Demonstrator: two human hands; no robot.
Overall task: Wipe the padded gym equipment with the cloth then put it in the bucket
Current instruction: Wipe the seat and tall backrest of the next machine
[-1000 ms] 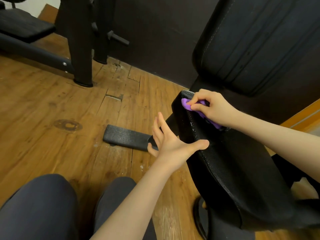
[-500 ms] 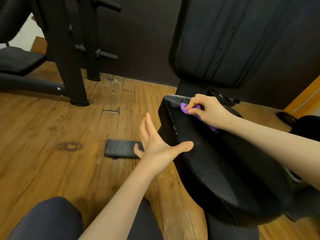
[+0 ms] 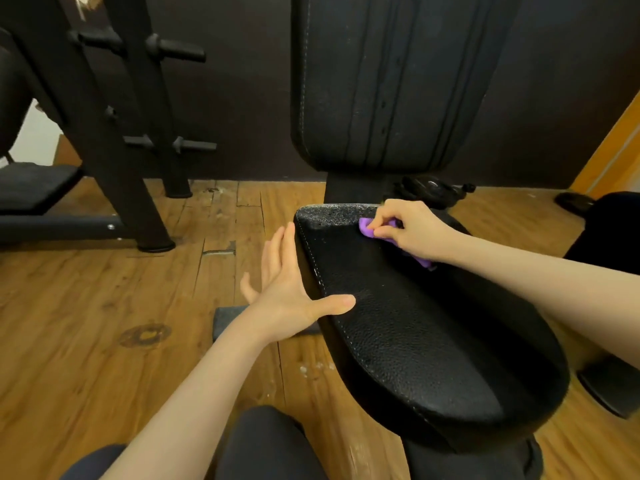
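A black padded seat [image 3: 415,341] of a gym machine fills the middle right, with its upright black back pad [image 3: 388,81] behind it. My right hand [image 3: 412,230] pinches a purple cloth [image 3: 366,229] against the seat's far end. My left hand [image 3: 294,289] lies flat with straight fingers along the seat's left side, thumb resting on the top. No bucket is in view.
A black steel rack [image 3: 131,133] with pegs stands at the left, with a bench pad [image 3: 31,185] beside it. A grey machine foot [image 3: 228,320] lies on the wooden floor [image 3: 86,306] under my left wrist. My knees [image 3: 263,445] are at the bottom edge.
My view has swung up and to the right, so the back pad now shows. My right hand with the cloth stays at the seat's far end. My left hand has closed in against the seat's side.
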